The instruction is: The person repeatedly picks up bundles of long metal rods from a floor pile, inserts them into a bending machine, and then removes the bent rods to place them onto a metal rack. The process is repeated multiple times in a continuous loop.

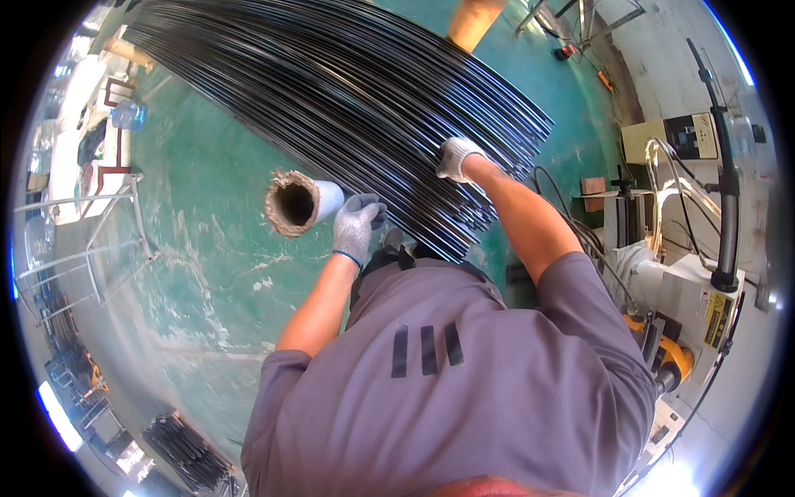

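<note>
A wide layer of long, thin black rods [331, 91] stretches from the far left toward my body, with uneven near ends on the right. My right hand [458, 159], in a white knit glove, rests closed on top of the rods; its fingertips are hidden, so what they grip cannot be made out. My left hand [358, 225], in a grey-white glove with a blue cuff edge, is at the near left edge of the rods with its fingers stretched out. Beside it stands a thick cardboard tube [292, 205] with a frayed rim and pale outer wall.
Another tan tube [474, 23] shows beyond the rods. On the right stand a machine [687, 298] with a yellow-orange part and loose cables [571, 219]. A metal frame [87, 240] stands on the left of the green floor [199, 248]. Dark bars [189, 451] lie at the lower left.
</note>
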